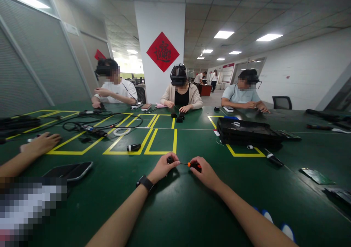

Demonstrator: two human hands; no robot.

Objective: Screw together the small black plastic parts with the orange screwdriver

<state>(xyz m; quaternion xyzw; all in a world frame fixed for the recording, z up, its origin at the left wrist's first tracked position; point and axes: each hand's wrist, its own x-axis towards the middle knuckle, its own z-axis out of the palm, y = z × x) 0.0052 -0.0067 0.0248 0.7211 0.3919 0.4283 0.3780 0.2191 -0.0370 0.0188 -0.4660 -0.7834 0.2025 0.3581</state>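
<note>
Green matte tabletop [170,203] marked with yellow tape. Left hand [162,167] was closed on a small black part [170,160]; right hand [206,173] gripped an orange-and-black screwdriver [194,164], its thin shaft meeting the part. Fastening appeared under way, not finished. Beyond lay a black cylinder [134,147], a white ring [122,131], and a black case [246,131].

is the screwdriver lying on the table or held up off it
Held up. The right hand grips the screwdriver level, its tip meeting a small black part in the left hand.
</note>
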